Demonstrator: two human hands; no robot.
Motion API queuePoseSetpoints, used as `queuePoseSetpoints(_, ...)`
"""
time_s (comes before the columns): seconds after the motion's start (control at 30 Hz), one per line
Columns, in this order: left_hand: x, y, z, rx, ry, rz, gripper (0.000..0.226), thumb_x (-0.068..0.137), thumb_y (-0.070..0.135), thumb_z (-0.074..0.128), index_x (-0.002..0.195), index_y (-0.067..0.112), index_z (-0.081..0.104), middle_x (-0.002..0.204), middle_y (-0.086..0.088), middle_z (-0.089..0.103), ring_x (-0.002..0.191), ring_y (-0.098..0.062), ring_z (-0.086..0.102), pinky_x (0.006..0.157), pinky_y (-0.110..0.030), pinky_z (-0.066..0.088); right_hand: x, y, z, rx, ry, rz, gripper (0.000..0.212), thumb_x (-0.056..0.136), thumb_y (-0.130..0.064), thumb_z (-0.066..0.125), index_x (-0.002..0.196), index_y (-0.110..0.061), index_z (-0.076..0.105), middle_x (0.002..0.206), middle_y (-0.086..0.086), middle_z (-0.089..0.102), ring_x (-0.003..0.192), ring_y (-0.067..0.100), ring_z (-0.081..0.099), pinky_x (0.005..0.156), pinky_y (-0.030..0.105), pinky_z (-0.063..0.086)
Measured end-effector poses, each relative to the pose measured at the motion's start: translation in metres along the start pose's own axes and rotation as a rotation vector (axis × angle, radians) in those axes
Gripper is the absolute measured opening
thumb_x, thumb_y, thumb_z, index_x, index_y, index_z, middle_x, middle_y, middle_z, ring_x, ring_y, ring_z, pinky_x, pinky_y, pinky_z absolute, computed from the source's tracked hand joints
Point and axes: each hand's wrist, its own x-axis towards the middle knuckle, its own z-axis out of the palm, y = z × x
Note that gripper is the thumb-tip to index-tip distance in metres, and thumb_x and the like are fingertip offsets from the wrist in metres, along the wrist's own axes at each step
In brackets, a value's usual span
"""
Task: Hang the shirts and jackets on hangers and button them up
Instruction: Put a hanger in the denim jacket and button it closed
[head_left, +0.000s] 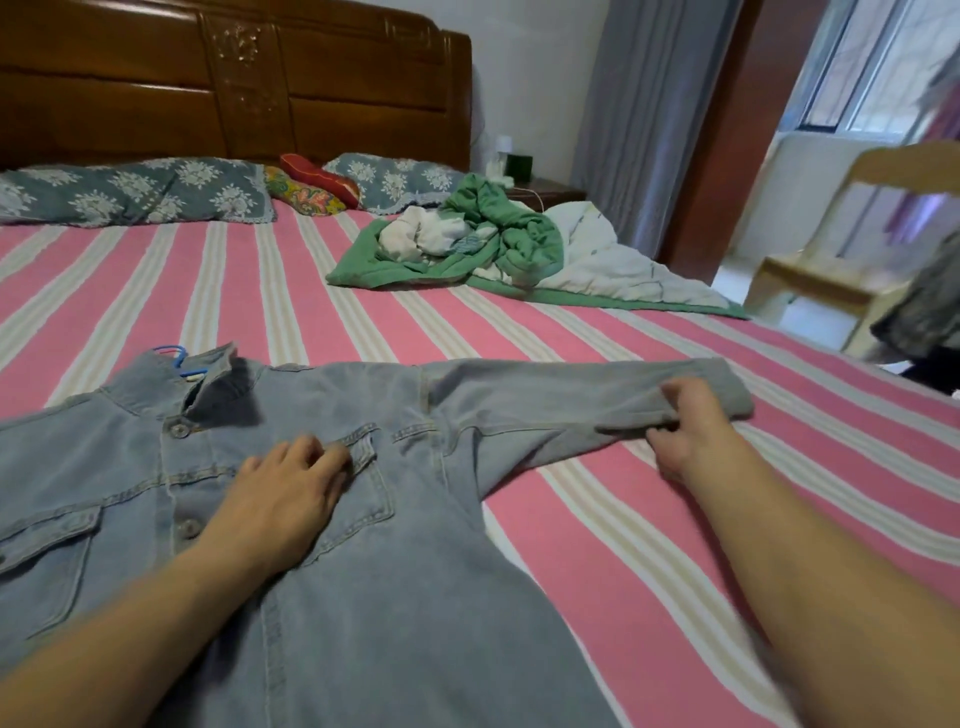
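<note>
1 jacket (363, 545), 1 hanger (179, 359), 2 pillows (135, 189).

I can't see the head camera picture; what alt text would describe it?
A light denim jacket lies buttoned on a pink striped bed, a blue hanger poking from its collar. The left hand rests flat on the chest pocket while the right hand pinches the outstretched sleeve near the cuff. A green quilt lies crumpled beyond.

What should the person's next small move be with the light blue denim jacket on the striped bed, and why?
Probably release the sleeve and lay it flat. The light blue denim jacket already looks buttoned, with a blue plastic hanger showing at its collar. The right hand pinches the outstretched sleeve near the cuff, while the left hand rests flat on the chest pocket, so only smoothing seems left.
</note>
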Motion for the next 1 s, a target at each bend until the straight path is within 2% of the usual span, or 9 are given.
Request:
queuePoseSetpoints(0.2,0.005,0.007,-0.003,0.069,-0.195,-0.093,0.043,0.099,0.049,0.027,0.125,0.034,0.058,0.11,0.001,0.059,0.095,-0.03,0.061,0.075,-0.042,0.048,0.017,-0.026,0.011,0.083,-0.046,-0.012,0.024,0.093,-0.014,0.057,0.115,-0.006,0.058,0.12,0.01,0.067,0.086,0.024,0.065,0.074,0.041,0.052)
queuePoseSetpoints(0.33,0.009,0.006,-0.058,-0.463,-0.505,-0.305,0.05,0.103,0.034,0.052,0.152,0.035,0.041,0.145,0.0,0.055,0.123,-0.022,0.055,0.104,-0.03,0.041,-0.053,-0.054,0.065,-0.324,-0.292,-0.409,0.041,0.097,-0.002,0.049,0.138,-0.005,0.056,0.12,0.007,0.06,0.108,0.023,0.061,0.084,0.029,0.05)
queuePoseSetpoints(0.47,-0.09,0.006,-0.18,-1.305,-0.069,-0.844,0.037,0.104,0.021,0.056,0.14,0.028,0.054,0.138,-0.003,0.06,0.109,-0.018,0.062,0.097,-0.039,0.046,-0.198,-0.027,0.094,-1.04,-0.664,-1.087,0.056,0.094,-0.015,0.05,0.149,-0.012,0.045,0.151,0.009,0.04,0.136,0.025,0.041,0.116,0.037,0.033)
queuePoseSetpoints(0.57,-0.198,-0.009,-0.253,-1.826,0.178,-1.182,0.032,0.105,0.038,0.048,0.13,0.019,0.058,0.127,-0.014,0.063,0.112,-0.034,0.065,0.095,-0.055,0.05,-0.318,0.044,0.057,-1.222,-1.171,-1.473,0.046,0.084,-0.025,0.05,0.123,-0.004,0.063,0.155,0.012,0.039,0.14,0.028,0.036,0.119,0.039,0.027)
queuePoseSetpoints(0.63,-0.262,-0.015,-0.278,-1.981,0.196,-1.295,0.041,0.102,0.053,0.044,0.13,0.024,0.056,0.122,-0.015,0.063,0.115,-0.037,0.063,0.088,-0.055,0.05,-0.381,0.096,0.024,-1.437,-1.596,-1.387,0.039,0.085,-0.031,0.05,0.116,-0.016,0.069,0.16,0.002,0.035,0.148,0.027,0.028,0.123,0.043,0.018)
queuePoseSetpoints(0.7,-0.312,-0.01,-0.276,-1.884,0.179,-1.329,0.038,0.104,0.043,0.048,0.135,0.021,0.053,0.116,-0.011,0.064,0.108,-0.03,0.066,0.073,-0.042,0.052,-0.422,0.127,0.0,-1.565,-1.808,-1.045,0.046,0.085,-0.033,0.046,0.125,-0.025,0.069,0.148,-0.007,0.049,0.137,0.019,0.043,0.117,0.038,0.029)
queuePoseSetpoints(0.8,-0.359,-0.003,-0.265,-1.632,0.226,-1.193,0.034,0.098,-0.005,0.056,0.131,0.003,0.056,0.118,-0.01,0.069,0.097,-0.022,0.071,0.077,-0.029,0.06,-0.453,0.138,-0.005,-1.386,-1.446,-0.674,0.033,0.083,-0.02,0.052,0.103,-0.021,0.079,0.119,-0.006,0.072,0.109,0.003,0.064,0.103,0.029,0.047)
queuePoseSetpoints(0.9,-0.375,-0.004,-0.269,-1.366,0.074,-0.999,0.036,0.094,-0.009,0.059,0.121,0.015,0.063,0.127,-0.013,0.065,0.11,-0.02,0.067,0.09,-0.028,0.056,-0.462,0.134,0.012,-1.306,-1.11,-0.63,0.038,0.083,0.008,0.054,0.074,-0.024,0.073,0.082,-0.005,0.076,0.08,0.002,0.068,0.082,0.03,0.054)
queuePoseSetpoints(1.0,-0.381,-0.008,-0.269,-1.197,0.002,-0.891,0.04,0.094,0.001,0.066,0.129,0.02,0.061,0.127,-0.004,0.065,0.111,-0.011,0.066,0.093,-0.025,0.054,-0.478,0.142,0.031,-1.35,-1.073,-0.688,0.016,0.093,-0.029,0.065,0.078,-0.023,0.068,0.082,-0.004,0.071,0.075,0.004,0.061,0.073,0.03,0.048)
